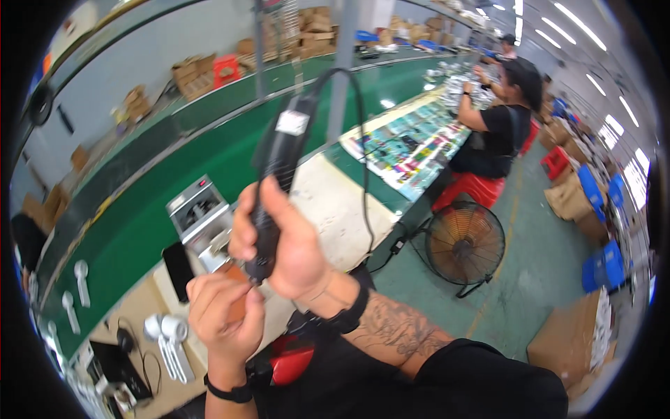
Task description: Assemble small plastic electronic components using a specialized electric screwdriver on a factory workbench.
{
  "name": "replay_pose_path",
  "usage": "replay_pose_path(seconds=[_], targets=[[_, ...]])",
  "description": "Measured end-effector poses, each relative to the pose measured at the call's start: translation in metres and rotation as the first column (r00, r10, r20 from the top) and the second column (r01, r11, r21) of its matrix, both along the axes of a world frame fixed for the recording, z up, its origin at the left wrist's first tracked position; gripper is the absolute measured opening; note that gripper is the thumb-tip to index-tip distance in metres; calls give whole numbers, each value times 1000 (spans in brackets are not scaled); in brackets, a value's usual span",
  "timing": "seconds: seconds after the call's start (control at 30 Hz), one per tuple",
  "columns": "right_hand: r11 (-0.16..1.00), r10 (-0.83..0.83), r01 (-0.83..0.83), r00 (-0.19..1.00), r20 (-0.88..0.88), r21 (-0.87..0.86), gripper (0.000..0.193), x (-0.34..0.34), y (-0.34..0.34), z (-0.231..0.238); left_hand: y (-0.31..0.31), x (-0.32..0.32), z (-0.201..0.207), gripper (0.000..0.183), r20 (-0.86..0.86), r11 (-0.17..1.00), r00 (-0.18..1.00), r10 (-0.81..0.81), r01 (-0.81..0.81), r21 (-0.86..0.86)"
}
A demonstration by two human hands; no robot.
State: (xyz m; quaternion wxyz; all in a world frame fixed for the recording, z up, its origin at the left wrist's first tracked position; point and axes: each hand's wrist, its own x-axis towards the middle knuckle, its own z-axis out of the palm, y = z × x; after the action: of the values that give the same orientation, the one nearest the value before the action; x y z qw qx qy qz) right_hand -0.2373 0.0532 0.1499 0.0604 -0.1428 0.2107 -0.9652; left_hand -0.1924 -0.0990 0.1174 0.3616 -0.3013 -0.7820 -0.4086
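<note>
1. The likeliest trouble, in my judgement, is a slip at the lower end of the black, cylindrical handheld power tool with a white label (283, 150): the left hand's (223, 314) fingertips are right at that end, so a twist or sudden start could catch the skin.
2. The slim black cable (364, 140) loops from the tool's upper end and hangs down to its right; a tug or snag there could pull the tool off line.
3. A small part pinched at the tip could drop out of sight, though I cannot tell whether one is there, as the left fingers hide the spot.
4. The right hand (289, 241) is wrapped around the tool's lower half, thumb along the near side. The left hand is curled narrow, fingers bent in; what it grips, if anything, cannot be told.
5. The tool stands tilted between them, its upper body rising above the right hand, its lower end beside the left thumb.
6. Both hands are raised in front of the tan, flat surface (139, 297), near a flat black rectangular slab (179, 271).
</note>
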Motion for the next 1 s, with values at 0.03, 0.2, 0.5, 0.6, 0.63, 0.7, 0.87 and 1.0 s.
replay_pose_path(seconds=[0.03, 0.2, 0.5, 0.6, 0.63, 0.7, 0.87, 1.0], targets=[[1000, -5, 5, 1000, 3, 14, 37, 2, 2, 1, 3, 1, -1, 19, -15, 999, 999, -38, 38, 8], [998, -36, 37, 999, -10, 52, 35, 6, 12, 0, 14, 4, -4, 18, 107, 999, 994, -7, 3, 43], [993, -72, 74, 997, -25, 87, 41, 10, 2, -14, -1, 1, -14, 17, 108, 994, 991, -81, 73, 82], [994, 69, -51, 979, -194, 94, 45, 12, 0, -14, -12, 6, -14, 16, 232, 967, 956, -179, 127, 221], [994, 85, -67, 975, -206, 91, 46, 11, 2, -16, -9, 6, -13, 15, 179, 979, 977, -114, 80, 186], [993, 112, -98, 971, -211, 72, 47, 10, -2, -18, -10, 8, -14, 13, 212, 984, 976, -56, 18, 176], [990, 139, -129, 968, -210, 61, 48, 0, 9, -22, -9, 4, -21, 8, 519, 891, 815, -256, -10, 454], [980, 198, -194, 947, -253, 42, 46, -18, 34, -21, -39, -55, -29, 7, 386, 964, 919, 82, -172, 204]])
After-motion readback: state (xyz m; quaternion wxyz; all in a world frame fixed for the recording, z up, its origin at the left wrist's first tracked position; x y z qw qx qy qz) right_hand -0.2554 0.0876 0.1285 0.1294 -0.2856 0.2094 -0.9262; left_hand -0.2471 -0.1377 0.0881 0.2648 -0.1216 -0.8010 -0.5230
